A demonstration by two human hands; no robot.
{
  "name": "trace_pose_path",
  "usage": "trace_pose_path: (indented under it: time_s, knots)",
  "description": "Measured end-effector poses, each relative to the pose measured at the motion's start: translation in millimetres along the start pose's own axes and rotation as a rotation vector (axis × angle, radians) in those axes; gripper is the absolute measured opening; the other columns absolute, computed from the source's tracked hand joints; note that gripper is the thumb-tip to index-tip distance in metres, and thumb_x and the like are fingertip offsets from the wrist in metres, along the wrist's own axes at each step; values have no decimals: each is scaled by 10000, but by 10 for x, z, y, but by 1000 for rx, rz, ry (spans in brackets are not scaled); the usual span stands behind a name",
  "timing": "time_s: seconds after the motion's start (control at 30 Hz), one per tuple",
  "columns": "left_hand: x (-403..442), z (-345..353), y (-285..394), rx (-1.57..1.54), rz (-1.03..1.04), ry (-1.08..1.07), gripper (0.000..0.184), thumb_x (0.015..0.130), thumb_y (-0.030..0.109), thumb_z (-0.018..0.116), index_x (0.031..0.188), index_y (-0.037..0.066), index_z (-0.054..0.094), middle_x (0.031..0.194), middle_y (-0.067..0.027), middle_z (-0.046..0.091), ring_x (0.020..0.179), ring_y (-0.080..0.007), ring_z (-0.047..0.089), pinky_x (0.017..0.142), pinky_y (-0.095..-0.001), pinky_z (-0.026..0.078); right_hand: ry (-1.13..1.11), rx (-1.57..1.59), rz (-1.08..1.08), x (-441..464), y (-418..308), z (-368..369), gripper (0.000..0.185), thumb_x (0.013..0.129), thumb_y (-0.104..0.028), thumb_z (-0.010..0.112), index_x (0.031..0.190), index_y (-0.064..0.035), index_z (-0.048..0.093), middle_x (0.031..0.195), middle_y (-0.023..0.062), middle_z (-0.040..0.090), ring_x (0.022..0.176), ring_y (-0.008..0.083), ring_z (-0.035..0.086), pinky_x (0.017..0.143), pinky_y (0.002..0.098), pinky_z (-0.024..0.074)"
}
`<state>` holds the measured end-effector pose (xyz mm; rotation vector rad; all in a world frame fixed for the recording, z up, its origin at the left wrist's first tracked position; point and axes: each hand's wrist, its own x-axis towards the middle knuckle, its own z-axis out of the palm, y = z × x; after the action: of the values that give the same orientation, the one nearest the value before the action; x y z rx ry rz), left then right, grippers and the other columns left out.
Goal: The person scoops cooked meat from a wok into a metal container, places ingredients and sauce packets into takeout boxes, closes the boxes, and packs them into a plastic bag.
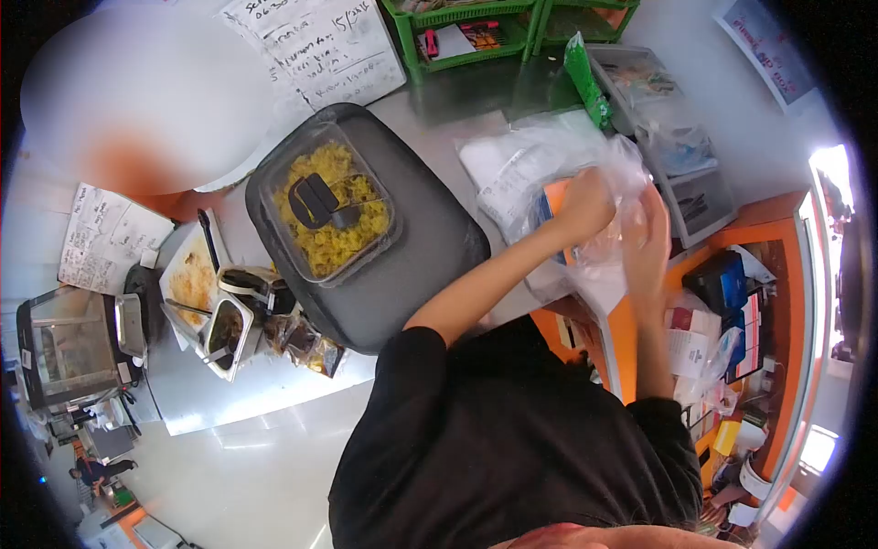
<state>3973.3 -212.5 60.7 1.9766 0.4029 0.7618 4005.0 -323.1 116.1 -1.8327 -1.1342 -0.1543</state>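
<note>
A clear plastic bag [608, 247] with an orange item [555, 197] inside lies at the right part of the metal counter. My left hand [586, 209] is closed at the bag's upper part, its fingers curled against the plastic. On the bag's right side is my right hand [647, 240], fingers bent around the plastic. White printed papers [498, 174] lie under and beside the bag. To the left, a clear-lidded container of yellow food [334, 252] with a black handle sits on a dark grey lid [430, 229].
Metal trays with utensils [229, 334] stand at the left. Green shelves [476, 41] and a grey divided bin [700, 206] line the back. An orange shelf unit [777, 240] is at the right. Far at the lower left is another person [96, 471].
</note>
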Motion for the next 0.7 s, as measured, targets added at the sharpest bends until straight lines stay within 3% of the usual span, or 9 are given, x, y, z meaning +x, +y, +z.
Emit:
trace_pose_path:
  time_s: [0.07, 0.1, 0.17, 0.23, 0.3, 0.4, 0.53, 0.63, 0.7]
  knots:
    - [133, -74, -72, -5, -3, -22, 150, 770, 162, 491, 808, 24, 536, 882, -150, 544, 781, -362, 515, 686, -417, 409, 49, 141, -206, -571, -106, 181, 175, 752, -35, 535, 922, 5, 521, 930, 150, 540, 894, 289, 518, 802, 334, 395]
    - [176, -97, -128, 3, 38, -68, 168, 790, 184, 474, 820, 35, 545, 860, -145, 541, 779, -344, 515, 691, -408, 405, -80, 165, -365, -820, -134, 263, 188, 772, -36, 523, 954, 8, 521, 942, 144, 543, 907, 292, 519, 820, 340, 391]
    - [206, -80, -244, 0, 118, -170, 212, 829, 228, 439, 844, 58, 564, 816, -135, 534, 777, -309, 515, 700, -389, 398, -557, 345, -46, -1194, -35, 667, 221, 796, -67, 508, 1002, 11, 503, 960, 148, 544, 926, 291, 518, 851, 345, 374]
    - [225, -65, -395, -8, 182, -294, 235, 840, 253, 437, 827, 46, 547, 818, -133, 528, 762, -300, 511, 699, -379, 398, -470, 347, 326, -1192, 61, 1234, 230, 823, -110, 480, 1015, 16, 484, 999, 156, 534, 959, 269, 502, 853, 335, 369]
    - [199, -124, -362, -50, 132, -369, 262, 849, 274, 432, 818, 37, 536, 817, -134, 521, 761, -290, 507, 704, -365, 396, -391, 323, 226, -1302, 495, 1843, 237, 847, -181, 450, 975, 14, 483, 1036, 140, 513, 968, 224, 483, 831, 319, 375]
    - [163, -243, -202, -100, -24, -408, 294, 858, 301, 420, 818, 33, 535, 813, -139, 511, 780, -275, 501, 717, -341, 390, -649, 283, 303, -1247, 709, 2201, 444, 867, -245, 373, 1226, 15, 339, 1194, 219, 398, 1151, 340, 326, 972, 413, 243]
    - [155, -200, -272, -78, -11, -387, 309, 863, 313, 407, 832, 39, 545, 817, -141, 509, 812, -266, 497, 736, -325, 381, -595, 597, 589, -1222, 627, 2232, 283, 855, -242, 436, 984, 5, 484, 1033, 101, 492, 963, 212, 457, 841, 331, 362]
    - [153, -248, -231, -85, -1, -402, 308, 862, 306, 404, 846, 35, 549, 825, -145, 512, 832, -268, 501, 748, -329, 379, -599, 649, 459, -1517, 848, 2288, 246, 839, -173, 444, 988, 20, 480, 1039, 117, 494, 963, 230, 464, 840, 341, 362]
    - [168, -258, -214, -112, 26, -377, 282, 851, 280, 419, 819, 24, 532, 811, -150, 510, 806, -283, 506, 721, -348, 384, -545, 456, 180, -1344, 478, 1930, 225, 812, -102, 462, 999, 21, 479, 1042, 139, 492, 962, 251, 473, 839, 348, 364]
